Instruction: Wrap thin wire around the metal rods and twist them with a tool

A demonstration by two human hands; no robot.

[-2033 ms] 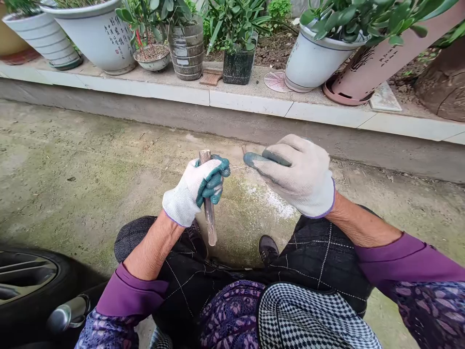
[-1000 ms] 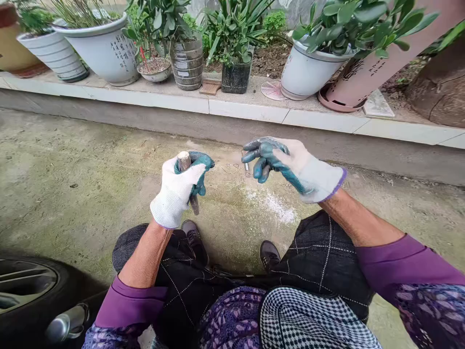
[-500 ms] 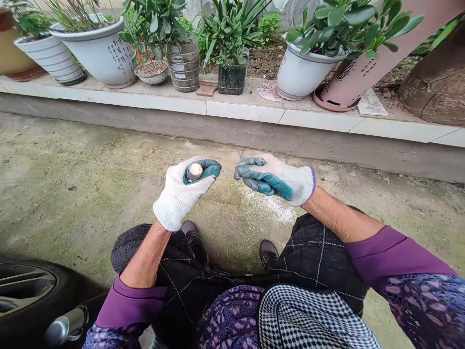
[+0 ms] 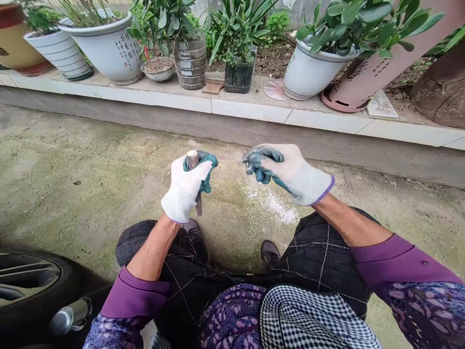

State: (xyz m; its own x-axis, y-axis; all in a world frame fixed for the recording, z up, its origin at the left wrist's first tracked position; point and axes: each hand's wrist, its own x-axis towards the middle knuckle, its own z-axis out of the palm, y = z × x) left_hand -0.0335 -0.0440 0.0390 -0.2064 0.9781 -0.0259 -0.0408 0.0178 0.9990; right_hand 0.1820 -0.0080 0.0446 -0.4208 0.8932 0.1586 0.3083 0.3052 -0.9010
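Note:
My left hand [image 4: 185,182], in a white glove with a green coated palm, is closed round a short wooden stick [image 4: 193,161]. The stick's pale cut top shows above the fist and its lower end sticks out below. A thin, pale strand [image 4: 230,161], perhaps string or wire, runs between my two hands. My right hand [image 4: 286,169], gloved alike, has its fingertips pinched at the strand's other end. Its tips are slightly blurred. Both hands are in the air above the ground, a short way apart.
White powder or crumbs [image 4: 278,208] lie scattered on the mossy concrete [image 4: 90,184]. Ahead, a low tiled ledge [image 4: 250,110] carries several potted plants, among them a white pot [image 4: 308,72]. At lower left are a car wheel [image 4: 29,278] and a metal cup [image 4: 70,315].
My left hand has tilted, so the stick now shows along its length instead of end-on. My right hand has moved slightly right and up; the strand between the hands has become visible.

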